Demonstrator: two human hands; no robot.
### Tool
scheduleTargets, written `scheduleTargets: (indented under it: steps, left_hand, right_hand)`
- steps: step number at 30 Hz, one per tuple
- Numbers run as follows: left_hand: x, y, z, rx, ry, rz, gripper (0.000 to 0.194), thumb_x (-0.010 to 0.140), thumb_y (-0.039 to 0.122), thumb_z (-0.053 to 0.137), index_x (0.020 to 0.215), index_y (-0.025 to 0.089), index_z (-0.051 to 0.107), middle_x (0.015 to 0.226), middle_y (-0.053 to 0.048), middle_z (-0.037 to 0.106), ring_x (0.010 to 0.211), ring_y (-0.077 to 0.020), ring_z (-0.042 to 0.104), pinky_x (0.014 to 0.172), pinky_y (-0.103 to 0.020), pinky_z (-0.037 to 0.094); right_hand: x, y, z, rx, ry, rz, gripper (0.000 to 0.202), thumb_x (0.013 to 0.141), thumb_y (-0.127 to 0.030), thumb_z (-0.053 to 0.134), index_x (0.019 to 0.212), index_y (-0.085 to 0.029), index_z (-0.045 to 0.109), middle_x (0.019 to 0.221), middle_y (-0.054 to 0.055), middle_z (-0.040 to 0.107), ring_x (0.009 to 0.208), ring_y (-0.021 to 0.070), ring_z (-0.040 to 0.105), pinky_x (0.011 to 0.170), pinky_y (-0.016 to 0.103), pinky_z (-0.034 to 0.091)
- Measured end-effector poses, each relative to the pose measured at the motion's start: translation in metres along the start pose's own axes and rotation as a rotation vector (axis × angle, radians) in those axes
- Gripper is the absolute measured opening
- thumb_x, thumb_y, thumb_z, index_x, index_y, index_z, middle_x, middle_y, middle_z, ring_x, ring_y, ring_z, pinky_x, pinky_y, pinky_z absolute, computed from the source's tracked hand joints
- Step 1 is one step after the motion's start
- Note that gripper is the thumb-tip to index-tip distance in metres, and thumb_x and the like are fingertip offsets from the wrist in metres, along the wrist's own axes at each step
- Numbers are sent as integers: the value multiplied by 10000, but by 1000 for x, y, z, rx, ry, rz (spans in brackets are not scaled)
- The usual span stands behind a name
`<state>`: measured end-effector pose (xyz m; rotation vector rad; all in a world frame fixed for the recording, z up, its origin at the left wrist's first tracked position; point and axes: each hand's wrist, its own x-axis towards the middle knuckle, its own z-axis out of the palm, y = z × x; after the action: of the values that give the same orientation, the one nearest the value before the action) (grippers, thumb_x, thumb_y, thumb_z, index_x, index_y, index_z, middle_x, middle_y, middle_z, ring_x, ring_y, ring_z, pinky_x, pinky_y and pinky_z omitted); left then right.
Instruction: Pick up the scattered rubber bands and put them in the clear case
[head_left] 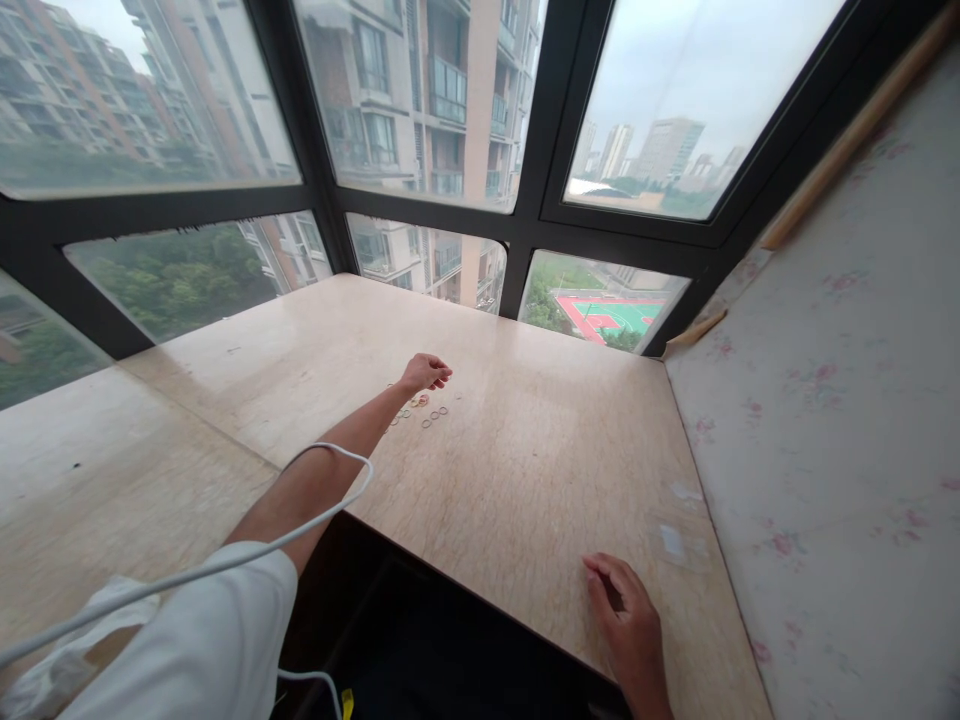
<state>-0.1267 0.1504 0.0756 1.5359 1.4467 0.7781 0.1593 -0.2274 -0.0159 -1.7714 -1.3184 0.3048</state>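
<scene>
My left hand (427, 373) reaches out over the pale marble-patterned ledge (525, 500), with thumb and fingers pinched together. Whatever may be between its fingertips is too small to make out. Just below it lie several small thin rings (435, 415), some silvery and scattered singly. A reddish-gold ring cluster (421, 400) sits close under the hand, and part of the group is hidden behind the forearm. At the lower right my right hand (626, 612) rests by the near edge of the ledge. Its fingers curl in to the thumb around a dark hollow, and nothing shows there.
A white cable (330, 510) loops over my left forearm. Dark-framed windows (525, 230) bound the ledge at the back, and a flowered wall (825, 430) stands to the right. Clear plastic packaging (675, 540) lies near that wall. Crumpled white plastic (82, 640) is at the lower left.
</scene>
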Motion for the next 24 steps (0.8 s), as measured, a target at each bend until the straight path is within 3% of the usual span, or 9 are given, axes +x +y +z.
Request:
scheduleTargets:
  steps: [10,18,21,24]
  left_hand:
    - [-1,-17,-15,20,65,-9,258,636,326,814,719,115,691,677,-74,703,599,-149,646,515,-224,494]
    - [1,-29,-37,110,205,44,434,754,221,688,1158,99,588,1086,-175,676,809,-193,692,659,-281,544]
    - [-7,-41,-43,251,200,77,407,735,265,689,1107,112,630,1128,-177,658,916,-249,671,766,-336,527]
    - [-21,-54,-40,405,115,136,390,646,313,756,995,151,694,1097,-141,673,1025,-291,628,877,-340,477]
  right_hand:
    - [1,-1,1,-8,18,-8,324,861,-459,524,875,-197,715,960,113,702,923,264,639,862,430,513]
    - [0,1,1,-10,7,-2,309,861,-442,527,883,-195,711,972,113,695,937,267,631,869,436,503]
    - [0,2,1,-15,5,-7,307,862,-436,524,884,-192,709,970,111,694,939,266,630,873,436,501]
    - [1,2,1,-14,7,-15,310,861,-439,523,882,-193,710,964,112,696,933,267,631,868,435,503]
